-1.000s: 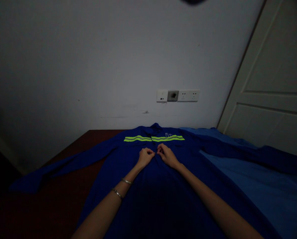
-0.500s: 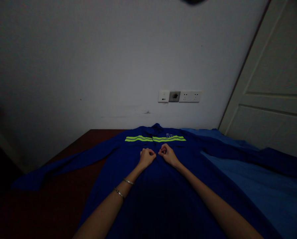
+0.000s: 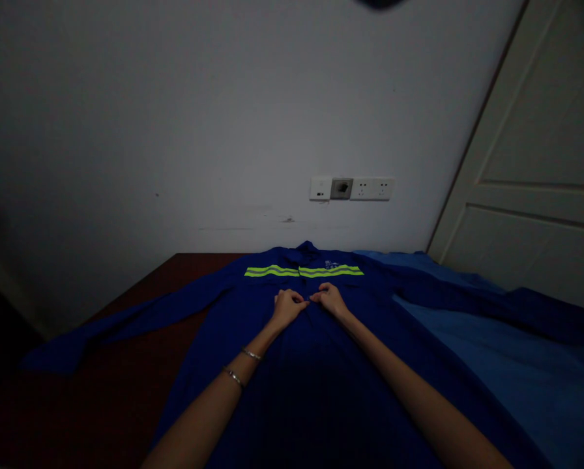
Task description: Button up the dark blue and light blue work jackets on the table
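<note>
A dark blue work jacket (image 3: pixel 253 332) lies spread out with its collar toward the wall and both sleeves stretched sideways. Across its chest runs a yellow-green reflective stripe (image 3: pixel 271 271). My left hand (image 3: pixel 288 307), with two bracelets on its wrist, pinches the jacket's front opening just below the stripe. Facing it, my right hand (image 3: pixel 330 299) also pinches the cloth at the front edge, thumb and fingertips closed. The fingertips of both hands almost meet. Any button between them is too small and dark to make out.
Beneath the jacket is a dark red-brown tabletop (image 3: pixel 140 345) on the left, and a lighter blue cloth (image 3: pixel 487 365) on the right. A pale wall (image 3: pixel 223 130) with sockets (image 3: pixel 372 189) rises behind. At the right stands a panelled door (image 3: pixel 536 156).
My fingertips have drawn slightly closer together at the jacket's front, and the right hand's fingers have straightened a little. The jacket lies as before.
</note>
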A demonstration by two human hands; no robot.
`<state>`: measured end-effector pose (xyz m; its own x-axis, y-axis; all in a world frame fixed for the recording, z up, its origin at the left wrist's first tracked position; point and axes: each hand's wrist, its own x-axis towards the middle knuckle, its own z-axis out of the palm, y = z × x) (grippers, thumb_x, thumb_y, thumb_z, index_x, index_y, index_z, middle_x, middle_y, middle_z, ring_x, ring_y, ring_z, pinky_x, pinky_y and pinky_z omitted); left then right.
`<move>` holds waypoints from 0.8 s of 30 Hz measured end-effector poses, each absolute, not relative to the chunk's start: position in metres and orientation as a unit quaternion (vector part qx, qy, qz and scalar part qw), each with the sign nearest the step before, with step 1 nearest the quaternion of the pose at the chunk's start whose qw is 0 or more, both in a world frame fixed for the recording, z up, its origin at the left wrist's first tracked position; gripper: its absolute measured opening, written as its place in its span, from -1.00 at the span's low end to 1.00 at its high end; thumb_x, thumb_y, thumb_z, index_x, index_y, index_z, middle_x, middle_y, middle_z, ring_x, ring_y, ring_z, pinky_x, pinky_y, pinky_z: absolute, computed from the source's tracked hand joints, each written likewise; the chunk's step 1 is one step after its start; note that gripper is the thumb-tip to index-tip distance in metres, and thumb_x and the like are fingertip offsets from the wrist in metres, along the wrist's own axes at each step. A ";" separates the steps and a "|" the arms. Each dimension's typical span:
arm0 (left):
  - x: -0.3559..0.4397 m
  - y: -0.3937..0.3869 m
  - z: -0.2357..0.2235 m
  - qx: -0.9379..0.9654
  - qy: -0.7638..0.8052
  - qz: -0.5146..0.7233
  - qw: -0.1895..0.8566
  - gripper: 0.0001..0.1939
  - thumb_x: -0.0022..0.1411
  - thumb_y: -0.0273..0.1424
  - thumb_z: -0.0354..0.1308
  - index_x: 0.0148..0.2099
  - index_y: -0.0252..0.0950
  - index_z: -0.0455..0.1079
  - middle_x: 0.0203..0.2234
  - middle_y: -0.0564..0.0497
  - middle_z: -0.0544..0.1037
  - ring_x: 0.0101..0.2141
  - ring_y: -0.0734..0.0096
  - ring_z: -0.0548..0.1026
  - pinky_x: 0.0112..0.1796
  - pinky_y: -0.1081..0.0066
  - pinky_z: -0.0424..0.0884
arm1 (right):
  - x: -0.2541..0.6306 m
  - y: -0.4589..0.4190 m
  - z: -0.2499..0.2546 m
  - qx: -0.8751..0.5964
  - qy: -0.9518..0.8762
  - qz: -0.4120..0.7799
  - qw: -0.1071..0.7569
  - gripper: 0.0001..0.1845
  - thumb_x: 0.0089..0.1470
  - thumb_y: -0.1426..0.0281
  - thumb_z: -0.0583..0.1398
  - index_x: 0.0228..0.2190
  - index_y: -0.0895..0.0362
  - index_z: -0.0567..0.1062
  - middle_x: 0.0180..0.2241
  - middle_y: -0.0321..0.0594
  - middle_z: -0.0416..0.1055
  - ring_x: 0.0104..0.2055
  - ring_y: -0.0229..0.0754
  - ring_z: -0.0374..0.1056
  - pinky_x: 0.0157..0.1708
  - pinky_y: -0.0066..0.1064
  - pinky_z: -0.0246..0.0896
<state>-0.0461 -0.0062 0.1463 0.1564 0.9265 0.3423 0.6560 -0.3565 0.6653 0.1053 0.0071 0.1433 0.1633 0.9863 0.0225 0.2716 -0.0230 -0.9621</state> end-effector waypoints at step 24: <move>-0.052 0.004 0.142 0.633 0.517 0.526 0.235 -0.84 -0.06 -0.58 0.03 -0.42 -0.36 0.42 -0.51 0.03 0.47 -0.43 0.49 0.40 -0.34 0.51 0.30 | 0.126 -0.005 0.147 -0.470 -0.546 0.496 0.484 -0.63 -0.49 0.36 0.35 -0.59 0.19 0.31 -0.66 -0.43 0.31 -0.60 -0.40 0.26 -0.52 -0.51 0.27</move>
